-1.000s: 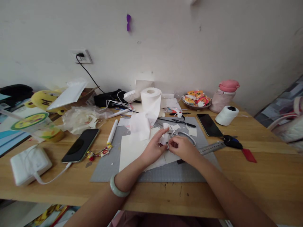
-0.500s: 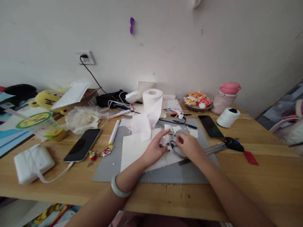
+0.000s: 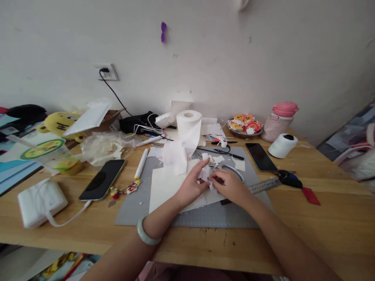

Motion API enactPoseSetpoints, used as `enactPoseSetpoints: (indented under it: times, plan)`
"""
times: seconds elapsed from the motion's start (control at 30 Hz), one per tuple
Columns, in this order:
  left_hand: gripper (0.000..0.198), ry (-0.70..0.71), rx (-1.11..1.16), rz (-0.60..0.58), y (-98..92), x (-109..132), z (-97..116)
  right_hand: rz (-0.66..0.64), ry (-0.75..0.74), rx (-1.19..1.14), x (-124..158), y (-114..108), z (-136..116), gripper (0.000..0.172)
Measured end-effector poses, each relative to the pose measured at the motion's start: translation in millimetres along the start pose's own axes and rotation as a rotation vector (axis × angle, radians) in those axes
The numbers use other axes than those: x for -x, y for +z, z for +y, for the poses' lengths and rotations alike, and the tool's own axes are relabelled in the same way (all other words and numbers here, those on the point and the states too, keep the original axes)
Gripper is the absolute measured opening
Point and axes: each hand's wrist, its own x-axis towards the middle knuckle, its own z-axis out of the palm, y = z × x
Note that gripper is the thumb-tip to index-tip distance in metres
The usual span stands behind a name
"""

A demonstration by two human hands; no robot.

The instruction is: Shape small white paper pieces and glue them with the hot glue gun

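My left hand [image 3: 191, 184] rests over white paper [image 3: 164, 187] on the grey cutting mat [image 3: 131, 210]. Its index finger is raised apart from the thumb, and the other fingers curl under. Between them shows a small dark red piece [image 3: 200, 180], mostly hidden. My right hand [image 3: 230, 184] is closed, its fingertips pinched together near the left thumb beside a small white scrap. What the pinch holds is too small to make out. Behind the right hand lie scissors with a grey loop handle [image 3: 236, 171], partly covered. A steel ruler [image 3: 263, 185] sticks out to its right.
Beyond the hands stands a paper roll [image 3: 189, 125], its loose end on the mat. Phones [image 3: 102, 179] lie at either side. A glue gun [image 3: 222, 142], a thread cone [image 3: 283, 145], a pink-lidded bottle [image 3: 277, 123] and a dark-handled cutter [image 3: 289, 178] sit around the mat.
My right hand has moved slightly left and down, closer to the left thumb. The scissors have shifted right and away from me, behind the right hand. My left hand has barely moved.
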Motion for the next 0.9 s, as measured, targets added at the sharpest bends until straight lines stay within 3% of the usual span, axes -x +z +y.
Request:
enactPoseSetpoints:
  times: [0.43,0.9]
  plan:
    - [0.067,0.019,-0.043,-0.020,2.2,-1,-2,-0.044,-0.007,-0.034,1,0,-2,0.009]
    - [0.068,0.005,-0.015,-0.023,0.3,2,4,0.127,0.172,-0.080,-5,-1,11,0.010]
